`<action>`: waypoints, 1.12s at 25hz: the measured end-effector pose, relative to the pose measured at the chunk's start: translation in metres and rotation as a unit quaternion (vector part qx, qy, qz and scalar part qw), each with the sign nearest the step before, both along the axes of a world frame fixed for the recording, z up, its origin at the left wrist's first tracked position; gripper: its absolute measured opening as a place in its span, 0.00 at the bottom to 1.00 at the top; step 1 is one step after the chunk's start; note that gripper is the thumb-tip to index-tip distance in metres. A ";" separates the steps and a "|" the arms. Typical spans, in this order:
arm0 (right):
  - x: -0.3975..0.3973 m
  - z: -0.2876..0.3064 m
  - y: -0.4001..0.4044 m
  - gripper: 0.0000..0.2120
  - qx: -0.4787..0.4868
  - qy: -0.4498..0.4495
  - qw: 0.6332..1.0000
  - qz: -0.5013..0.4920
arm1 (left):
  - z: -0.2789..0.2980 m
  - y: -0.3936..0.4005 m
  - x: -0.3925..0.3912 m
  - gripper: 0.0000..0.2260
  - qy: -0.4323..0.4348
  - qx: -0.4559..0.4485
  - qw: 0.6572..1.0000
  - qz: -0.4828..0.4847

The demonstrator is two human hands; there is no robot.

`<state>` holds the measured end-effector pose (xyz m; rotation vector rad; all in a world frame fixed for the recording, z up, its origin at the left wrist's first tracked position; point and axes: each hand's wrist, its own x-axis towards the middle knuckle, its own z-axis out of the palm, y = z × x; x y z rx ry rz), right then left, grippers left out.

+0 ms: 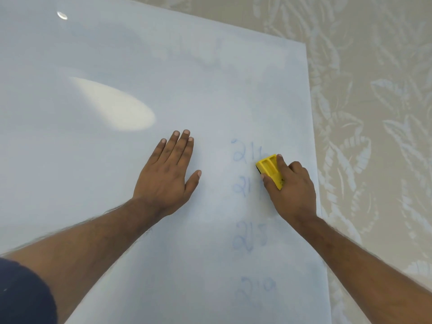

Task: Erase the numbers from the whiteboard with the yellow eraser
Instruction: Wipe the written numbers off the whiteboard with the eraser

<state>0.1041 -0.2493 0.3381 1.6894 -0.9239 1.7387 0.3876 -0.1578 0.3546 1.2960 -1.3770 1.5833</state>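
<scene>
Nearest, at the lower left corner, a dark blue sleeve [21,293] covers the upper part of the left arm, and both bare forearms reach out over the whiteboard [117,54]. The board lies on a beige surface with a pale leaf pattern [378,94], which shows along its right side and beyond its far edge. A column of faint blue numbers [251,237] runs down the right part of the board, smudged and hard to read; the lowest one sits closest, with more above it. Further out, the left hand [167,176] lies flat on the board, palm down, its fingers [178,146] stretched open and holding nothing. To its right, the right hand [291,185] grips the yellow eraser [270,168] with thumb and fingers closed around it, pressing it onto the board just beside the top numbers of the column. Beyond the hands, a bright oval glare [117,106] shines on the board.
</scene>
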 end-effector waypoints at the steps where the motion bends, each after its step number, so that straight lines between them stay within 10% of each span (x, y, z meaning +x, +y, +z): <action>1: 0.001 -0.001 -0.004 0.29 -0.005 0.000 1.000 0.009 | 0.000 -0.003 0.002 0.32 0.001 0.000 1.000 0.005; 11: 0.038 0.067 -0.011 0.30 -0.083 0.003 0.993 0.086 | -0.002 -0.018 0.007 0.32 0.007 -0.011 1.000 0.024; 20: 0.011 -0.003 -0.023 0.29 -0.138 0.147 0.978 0.055 | -0.010 -0.018 0.005 0.31 0.023 -0.015 0.999 0.025; 28: 0.038 0.067 -0.018 0.30 -0.128 0.058 0.988 0.071 | -0.014 -0.021 0.004 0.31 0.028 -0.022 0.999 0.023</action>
